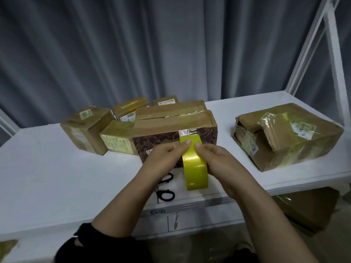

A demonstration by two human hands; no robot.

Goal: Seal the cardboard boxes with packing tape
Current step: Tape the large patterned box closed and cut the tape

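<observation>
Head view: left hand (165,158) and right hand (218,164) are both pinching the yellow tape roll (194,164), thumbs on top, just in front of the patterned box (167,138) (its front half covered). The left forearm is partly hiding the scissors (166,194); smaller boxes (85,128) are crowding its left side.
</observation>
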